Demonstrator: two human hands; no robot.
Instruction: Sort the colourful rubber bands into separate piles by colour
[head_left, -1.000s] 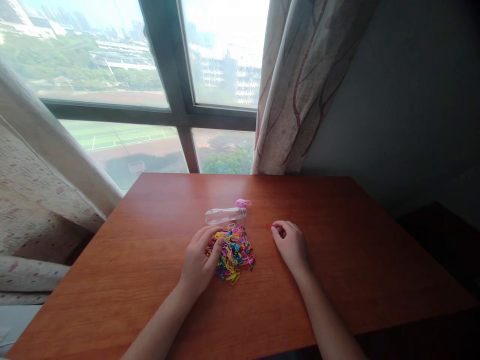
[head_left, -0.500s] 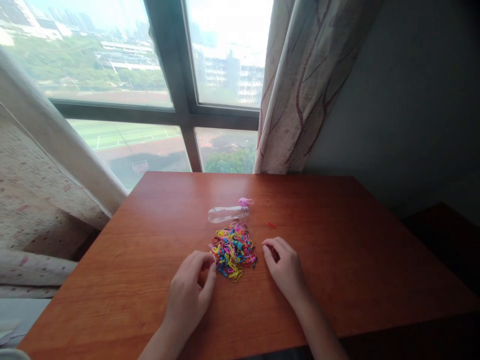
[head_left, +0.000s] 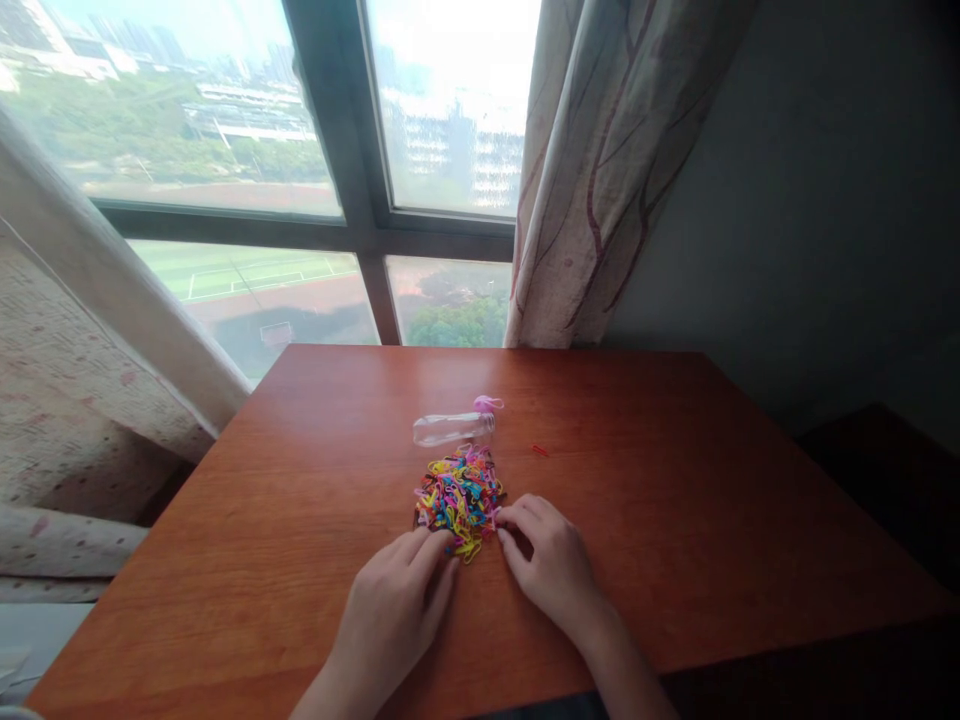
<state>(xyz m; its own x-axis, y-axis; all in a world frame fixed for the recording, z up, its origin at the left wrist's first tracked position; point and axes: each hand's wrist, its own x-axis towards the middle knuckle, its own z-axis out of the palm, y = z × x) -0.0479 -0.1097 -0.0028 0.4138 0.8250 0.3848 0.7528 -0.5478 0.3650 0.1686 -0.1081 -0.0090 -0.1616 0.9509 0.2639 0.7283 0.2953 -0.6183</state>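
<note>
Clips point(head_left: 459, 490), small, looped and coloured yellow, pink, blue, red and black, lay heaped near the middle of the reddish-brown wooden surface point(head_left: 675, 480). The left hand point(head_left: 394, 600) curled at the heap's near-left side, thumb apart from fingers; whether it held anything could not be told. The right hand point(head_left: 551, 560) had thumb and forefinger at the heap's right side, by a pink clip point(head_left: 495, 515), grip unclear. Toward the far edge, a clear, slender bottle point(head_left: 452, 430) lay sideways, a pink looped lid point(head_left: 486, 404) beside its mouth. One slim red clip point(head_left: 540, 450) lay apart, toward the right edge.
</note>
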